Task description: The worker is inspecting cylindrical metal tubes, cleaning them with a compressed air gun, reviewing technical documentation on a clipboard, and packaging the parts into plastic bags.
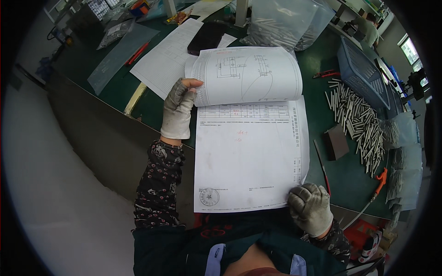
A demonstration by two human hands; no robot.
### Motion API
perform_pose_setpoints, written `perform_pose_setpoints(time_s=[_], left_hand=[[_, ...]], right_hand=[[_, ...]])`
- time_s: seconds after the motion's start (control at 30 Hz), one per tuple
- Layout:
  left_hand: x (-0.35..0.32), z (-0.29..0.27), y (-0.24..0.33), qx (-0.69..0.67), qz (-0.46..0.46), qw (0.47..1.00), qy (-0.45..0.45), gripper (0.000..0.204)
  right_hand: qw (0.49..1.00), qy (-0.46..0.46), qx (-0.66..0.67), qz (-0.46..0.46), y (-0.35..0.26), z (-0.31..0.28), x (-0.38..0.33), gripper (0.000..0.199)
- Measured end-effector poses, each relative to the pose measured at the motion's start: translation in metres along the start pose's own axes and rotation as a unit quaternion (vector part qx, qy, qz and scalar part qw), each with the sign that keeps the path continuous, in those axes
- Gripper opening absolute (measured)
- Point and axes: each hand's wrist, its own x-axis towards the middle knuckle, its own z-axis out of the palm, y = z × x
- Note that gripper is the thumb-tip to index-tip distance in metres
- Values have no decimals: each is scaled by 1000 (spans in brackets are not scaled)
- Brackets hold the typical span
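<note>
In front of me lies a printed sheet [244, 161] with a table at its top, red handwritten marks and a round stamp at lower left. A technical drawing [258, 78] is turned up and curls over its upper part. My left hand [178, 110], in a light fingerless glove, pinches the drawing's left edge between thumb and fingers. My right hand [311, 207], gloved alike, is closed with its fingers curled at the printed sheet's lower right corner and seems to grip it; its fingertips are hidden.
Right of the papers are many metal pins [359, 122], a dark block [336, 142], a blue basket [363, 69], a file [322, 168] and an orange air gun [381, 180]. Behind stand bags of pins [276, 32] and a black phone [207, 39]. A person [368, 30] is at far right.
</note>
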Motion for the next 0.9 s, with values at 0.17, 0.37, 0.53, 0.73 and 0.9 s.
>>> perform_pose_setpoints(time_s=[0.17, 0.37, 0.53, 0.73, 0.9], left_hand=[[-2, -1, 0, 7, -8, 1000, 0, 15], [-2, -1, 3, -10, -18, 1000, 8, 14], [-2, -2, 0, -16, -19, 1000, 6, 14], [-2, -2, 2, 7, -24, 1000, 6, 14], [-2, -2, 3, 6, -15, 1000, 7, 15]], right_hand=[[999, 37, 9, 24, -2, 10, -5, 31], [999, 46, 12, 23, -2, 10, -5, 30], [999, 37, 29, 21, -2, 9, -4, 31], [999, 45, 22, 19, -2, 9, -4, 32], [998, 42, 36, 19, 0, 9, -3, 32]])
